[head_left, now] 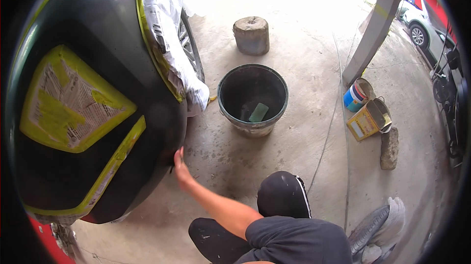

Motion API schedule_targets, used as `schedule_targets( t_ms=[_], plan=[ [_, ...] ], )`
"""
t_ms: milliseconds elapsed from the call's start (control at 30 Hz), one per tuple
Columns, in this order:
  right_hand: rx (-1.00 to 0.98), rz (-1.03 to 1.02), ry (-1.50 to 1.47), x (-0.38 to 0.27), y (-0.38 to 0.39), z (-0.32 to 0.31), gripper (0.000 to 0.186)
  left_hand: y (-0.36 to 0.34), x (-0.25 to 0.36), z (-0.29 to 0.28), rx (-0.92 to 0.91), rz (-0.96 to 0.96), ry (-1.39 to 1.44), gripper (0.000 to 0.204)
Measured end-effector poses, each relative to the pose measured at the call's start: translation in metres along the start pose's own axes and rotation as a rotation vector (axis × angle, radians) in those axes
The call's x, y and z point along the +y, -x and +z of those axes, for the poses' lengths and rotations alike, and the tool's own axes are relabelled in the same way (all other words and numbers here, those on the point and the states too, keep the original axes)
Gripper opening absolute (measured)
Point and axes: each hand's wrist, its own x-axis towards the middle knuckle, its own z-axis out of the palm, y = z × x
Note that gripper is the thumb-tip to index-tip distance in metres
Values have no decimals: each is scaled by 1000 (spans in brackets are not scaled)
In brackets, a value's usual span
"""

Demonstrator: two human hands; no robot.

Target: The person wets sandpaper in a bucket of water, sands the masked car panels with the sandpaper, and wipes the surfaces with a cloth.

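Observation:
My right hand (180, 168) reaches across to the dark bumper (162, 166) on the left, at its rounded edge; its fingers curl around something dark and thin, mostly hidden. My left hand is not in view. Yellow-green tape and printed paper (78, 102) mask a panel on the bumper, with a taped strip (117, 163) below. White paper (162, 28) covers the part beside the wheel (189, 43). A black bucket (252, 70) with a green block (258, 112) inside stands near my hand.
A concrete block (251, 38) stands behind the bucket. At right are a pillar (373, 28), paint cans (363, 119), a stone (389, 151), cables (338, 82) on the floor, grey plastic-wrapped material (375, 229) and a white car (419, 28). My knees (282, 190) are bent below.

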Motion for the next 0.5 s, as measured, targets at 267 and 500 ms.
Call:
schedule_targets(
  t_ms=[267, 500],
  plan=[
    [356, -865, 614, -89, -49, 1, 74, -10, 16, 0, -16, 97, -56, 33],
    [120, -815, 616, -76, 35, 45, 68, -1, -6, -5, 17, 82, -66, 33]
  ],
)
